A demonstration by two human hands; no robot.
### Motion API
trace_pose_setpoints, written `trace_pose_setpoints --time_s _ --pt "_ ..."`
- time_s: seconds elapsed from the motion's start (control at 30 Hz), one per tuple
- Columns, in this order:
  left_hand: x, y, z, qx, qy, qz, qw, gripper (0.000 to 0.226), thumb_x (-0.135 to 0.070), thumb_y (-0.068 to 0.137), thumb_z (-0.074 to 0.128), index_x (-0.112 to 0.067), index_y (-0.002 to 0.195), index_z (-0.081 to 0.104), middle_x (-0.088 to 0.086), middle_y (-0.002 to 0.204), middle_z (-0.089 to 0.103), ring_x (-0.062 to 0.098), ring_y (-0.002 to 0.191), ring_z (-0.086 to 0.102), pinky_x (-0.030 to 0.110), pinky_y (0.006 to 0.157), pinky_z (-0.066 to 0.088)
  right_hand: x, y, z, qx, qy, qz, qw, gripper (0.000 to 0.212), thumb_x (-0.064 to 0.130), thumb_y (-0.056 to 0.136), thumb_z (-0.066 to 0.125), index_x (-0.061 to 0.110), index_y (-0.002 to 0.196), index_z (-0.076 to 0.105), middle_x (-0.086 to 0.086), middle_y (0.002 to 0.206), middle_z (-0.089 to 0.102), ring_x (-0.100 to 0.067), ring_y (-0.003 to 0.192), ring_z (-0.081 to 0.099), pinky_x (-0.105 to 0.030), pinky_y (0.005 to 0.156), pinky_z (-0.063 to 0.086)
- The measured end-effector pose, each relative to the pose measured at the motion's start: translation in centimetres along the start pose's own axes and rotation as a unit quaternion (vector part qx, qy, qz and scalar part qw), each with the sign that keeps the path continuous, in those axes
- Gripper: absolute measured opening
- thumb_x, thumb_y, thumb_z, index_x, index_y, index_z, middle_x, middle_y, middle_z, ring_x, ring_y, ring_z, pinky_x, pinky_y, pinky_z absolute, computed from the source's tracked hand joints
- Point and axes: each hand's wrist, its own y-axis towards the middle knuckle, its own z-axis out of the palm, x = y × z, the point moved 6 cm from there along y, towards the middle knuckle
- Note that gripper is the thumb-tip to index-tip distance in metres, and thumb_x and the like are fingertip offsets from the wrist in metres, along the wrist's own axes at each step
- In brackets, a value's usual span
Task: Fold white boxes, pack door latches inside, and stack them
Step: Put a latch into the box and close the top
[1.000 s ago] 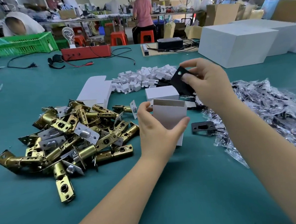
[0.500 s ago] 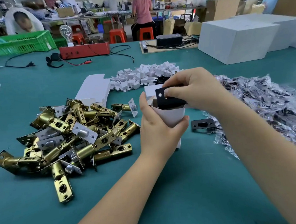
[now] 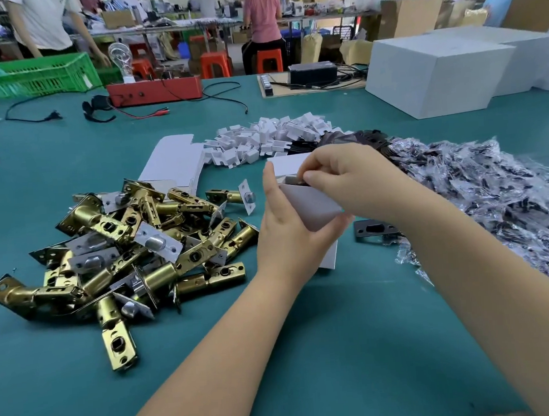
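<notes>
Left hand: grips the white box upright above the desk, near its middle
Right hand: fingers curled, pinching at the box's open top
Door latches: brass pile left of the box
Black plate: flat, just right of the box
White clips: heap beyond the hands

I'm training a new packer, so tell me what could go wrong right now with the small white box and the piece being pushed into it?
1. The left hand holds the small white box tilted with its top open, so the contents might slip out.
2. The right hand presses a dark piece at the box mouth; forcing it could crease the thin card.
3. The pile of brass latches lies close beside the left hand, so a nudge may scatter them.
</notes>
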Motion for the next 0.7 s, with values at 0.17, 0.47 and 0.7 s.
trace_pose_setpoints --time_s 0.17,0.47,0.7 --pt "1.9 1.2 -1.6 0.005 -0.14 -0.069 0.988 0.116 -0.036 0.064 0.089 -0.033 0.15 0.011 -0.012 0.118 0.061 -0.01 0.095 0.06 0.011 0.078 0.044 0.0 -1.9 -1.0 -0.113 -0.052 -0.07 0.99 0.014 0.018 0.092 0.057 0.014 0.092 0.07 0.008 0.083 0.062 -0.014 0.086 0.049 -0.024 0.072 0.03" --pt "1.1 0.9 -1.2 0.27 -0.197 -0.031 0.942 0.051 -0.006 0.058 0.081 -0.045 0.09 0.074 -0.017 0.094 0.074 -0.002 0.093 0.067 0.014 0.075 0.051 -11.1 -3.7 -1.1 -0.127 -0.071 0.185 0.972 0.022 0.019 0.09 0.053 0.015 0.097 0.073 -0.001 0.088 0.072 -0.02 0.076 0.061 -0.029 0.065 0.048" --pt "0.5 0.6 -1.1 0.215 -0.253 -0.006 0.943 0.053 0.003 0.056 0.081 -0.036 0.091 0.075 -0.011 0.097 0.074 0.005 0.095 0.068 0.02 0.077 0.053 -14.2 -4.0 -0.8 -0.078 -0.212 0.259 0.939 0.036 0.02 0.089 0.052 0.024 0.124 0.063 -0.012 0.127 0.06 -0.035 0.117 0.05 -0.043 0.095 0.046"
